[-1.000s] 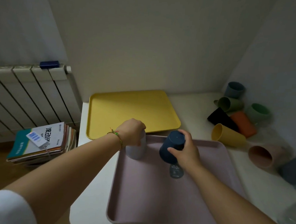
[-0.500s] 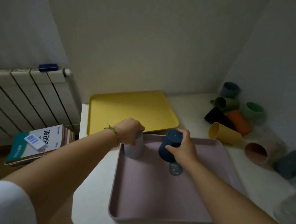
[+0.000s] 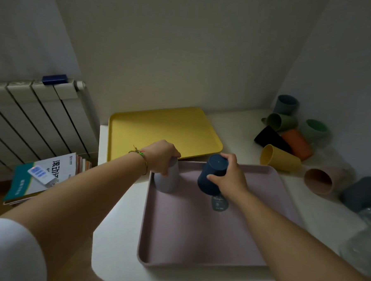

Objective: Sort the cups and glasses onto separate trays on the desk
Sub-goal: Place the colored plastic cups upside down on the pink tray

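the left hand (image 3: 162, 157) curls over a grey cup (image 3: 167, 182) standing mouth-down in the far left corner of the pink tray (image 3: 195, 263). the right hand (image 3: 228, 179) grips a navy cup (image 3: 213, 174) near its upturned base, just right of the grey one, its long axis tilted a little off upright, mouth facing the tray floor. it may be hovering rather than resting. setting it down looks like a short drop. loose cups (image 3: 280, 159) lie on the counter (image 3: 119, 233), well apart to the right.
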